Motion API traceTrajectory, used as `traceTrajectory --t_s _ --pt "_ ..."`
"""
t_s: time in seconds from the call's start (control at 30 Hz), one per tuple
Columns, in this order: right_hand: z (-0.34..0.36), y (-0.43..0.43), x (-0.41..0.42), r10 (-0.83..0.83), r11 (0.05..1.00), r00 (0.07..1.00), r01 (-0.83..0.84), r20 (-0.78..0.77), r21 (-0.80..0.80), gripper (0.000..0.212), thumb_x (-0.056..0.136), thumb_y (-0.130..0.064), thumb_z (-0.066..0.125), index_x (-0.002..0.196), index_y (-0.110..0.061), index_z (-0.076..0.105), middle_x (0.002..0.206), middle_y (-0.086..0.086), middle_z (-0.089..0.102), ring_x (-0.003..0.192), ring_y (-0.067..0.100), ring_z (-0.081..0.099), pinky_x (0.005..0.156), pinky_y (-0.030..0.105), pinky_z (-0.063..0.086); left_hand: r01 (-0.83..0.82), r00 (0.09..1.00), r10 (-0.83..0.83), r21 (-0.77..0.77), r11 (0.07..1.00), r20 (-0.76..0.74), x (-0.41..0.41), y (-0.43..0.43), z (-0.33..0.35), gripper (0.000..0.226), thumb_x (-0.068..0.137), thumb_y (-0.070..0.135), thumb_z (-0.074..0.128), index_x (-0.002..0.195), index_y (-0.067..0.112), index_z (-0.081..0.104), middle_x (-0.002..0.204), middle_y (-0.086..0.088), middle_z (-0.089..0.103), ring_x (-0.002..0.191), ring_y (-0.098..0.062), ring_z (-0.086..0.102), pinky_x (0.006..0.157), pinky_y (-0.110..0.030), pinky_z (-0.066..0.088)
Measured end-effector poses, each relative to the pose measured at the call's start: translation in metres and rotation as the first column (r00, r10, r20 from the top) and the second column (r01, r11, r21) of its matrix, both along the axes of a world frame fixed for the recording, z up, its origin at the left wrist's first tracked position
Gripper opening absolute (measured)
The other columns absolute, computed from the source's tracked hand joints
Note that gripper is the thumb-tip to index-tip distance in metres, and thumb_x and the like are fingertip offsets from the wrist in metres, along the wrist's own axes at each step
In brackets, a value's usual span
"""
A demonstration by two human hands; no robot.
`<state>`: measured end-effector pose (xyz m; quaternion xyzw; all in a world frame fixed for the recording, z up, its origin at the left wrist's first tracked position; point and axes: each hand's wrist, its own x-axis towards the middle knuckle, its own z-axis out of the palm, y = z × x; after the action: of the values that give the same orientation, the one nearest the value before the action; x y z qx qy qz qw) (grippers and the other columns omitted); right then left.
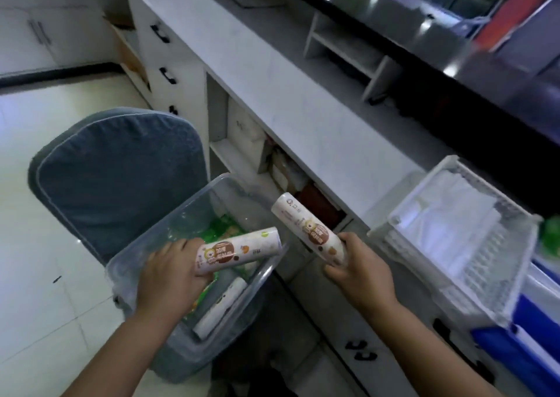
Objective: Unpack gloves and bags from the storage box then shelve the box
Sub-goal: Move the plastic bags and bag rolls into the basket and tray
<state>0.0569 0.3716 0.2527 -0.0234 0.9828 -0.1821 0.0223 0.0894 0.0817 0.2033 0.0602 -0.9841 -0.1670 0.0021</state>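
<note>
Long white marble-look counter (303, 118) runs diagonally across the view, open cubbies underneath. Grey-blue padded chair (121, 178) stands left of it on pale floor tiles. Clear rectangular plastic storage box (145, 251) rests on the chair seat, open top, near corner toward the camera. White slotted plastic basket (500, 293) sits on the counter at right, white folded plastic bags (448, 215) inside it.

Left hand (169, 278) is over the box, fingers wrapped around one end of a white paper-labelled bag roll (239, 249) with brown print; roll lies roughly level above the box rim. Right hand (360, 272) is between box and basket, closed around the lower end of a second white labelled roll (306, 227), which tilts up and to the left.

Third white roll (221, 305) still lies inside the box, against its right wall. Green packaging (221, 227) at the box bottom, contents blurred, can't tell what.
</note>
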Motion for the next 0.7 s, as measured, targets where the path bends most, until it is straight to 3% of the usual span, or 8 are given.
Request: traceTrajectory --t_s 0.2,0.33,0.47,0.6,0.7 --pt "0.044 0.090 0.074 -0.230 0.973 0.965 0.225 -0.123 -0.054 0.046 0.071 -0.030 0.075 0.110 -0.031 0.052 0.091 -0.014 0.058 0.077 0.003 0.056 0.059 0.017 0.045 0.268 0.957 -0.243 0.158 0.951 -0.160 -0.006 0.081 0.039 0.045 0.063 0.045 0.078 0.101 0.030 0.059 0.090 0.008 0.061 0.079 -0.014 0.052 0.058 -0.029 0.032" --pt "0.056 0.150 0.126 -0.362 0.932 0.915 0.359 -0.179 -0.047 0.045 0.069 -0.033 0.076 0.109 -0.028 0.054 0.096 -0.011 0.061 0.081 0.008 0.060 0.063 0.030 0.056 0.411 0.905 -0.371 0.197 0.890 -0.209 -0.005 0.145 0.059 0.047 0.060 0.045 0.081 0.099 0.029 0.061 0.088 0.007 0.062 0.079 -0.017 0.056 0.058 -0.030 0.041" --pt "0.060 0.218 0.173 -0.465 0.882 0.857 0.470 -0.222 -0.033 0.049 0.067 -0.039 0.077 0.110 -0.027 0.055 0.097 -0.011 0.063 0.080 0.006 0.061 0.061 0.030 0.056 0.507 0.853 -0.461 0.172 0.845 -0.245 -0.002 0.215 0.076 0.048 0.055 0.043 0.084 0.095 0.024 0.064 0.087 0.002 0.065 0.082 -0.025 0.061 0.061 -0.034 0.044" --pt "0.069 0.291 0.203 -0.601 0.791 0.776 0.612 -0.193 -0.004 0.047 0.068 -0.039 0.077 0.109 -0.030 0.056 0.093 -0.009 0.064 0.073 0.011 0.057 0.057 0.024 0.043 0.575 0.801 -0.524 0.130 0.807 -0.291 0.008 0.278 0.085 0.048 0.054 0.043 0.085 0.093 0.025 0.066 0.084 0.004 0.066 0.077 -0.022 0.063 0.054 -0.026 0.036" --pt "0.070 0.345 0.209 -0.593 0.787 0.797 0.604 -0.117 0.124 0.044 0.072 -0.048 0.071 0.108 -0.031 0.053 0.094 -0.005 0.065 0.067 0.011 0.050 0.051 0.021 0.035 0.593 0.780 -0.543 0.092 0.800 -0.310 0.013 0.315 0.086 0.050 0.051 0.043 0.087 0.093 0.023 0.067 0.083 0.003 0.068 0.076 -0.024 0.065 0.054 -0.026 0.038"
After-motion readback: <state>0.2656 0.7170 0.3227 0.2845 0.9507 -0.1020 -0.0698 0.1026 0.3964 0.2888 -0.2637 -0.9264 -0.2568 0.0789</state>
